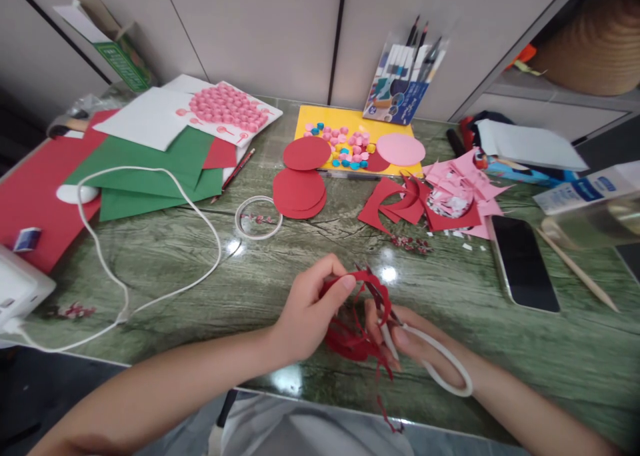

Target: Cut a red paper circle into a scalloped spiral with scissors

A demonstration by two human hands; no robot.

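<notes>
My left hand [309, 307] pinches a curved strip of red paper [384, 297] between thumb and fingers. In my right hand [425, 339] is a pair of scissors [466, 380] with white loop handles, its dark blades up against the red paper. Part of the blades and the right fingers are hidden behind the paper. Below the hands, more curled red paper [347, 345] bunches up, and a thin strip dangles over the table's near edge. Beyond the hands lie red paper circles [299, 193] and red paper offcuts [379, 205] with round cutouts.
A yellow sheet [307, 117] at the back holds several small pink, blue and yellow balls. A phone [525, 263] and a wooden stick [580, 271] lie to the right. At left are green paper [145, 163], a white cable [217, 243] and a white charger [23, 289].
</notes>
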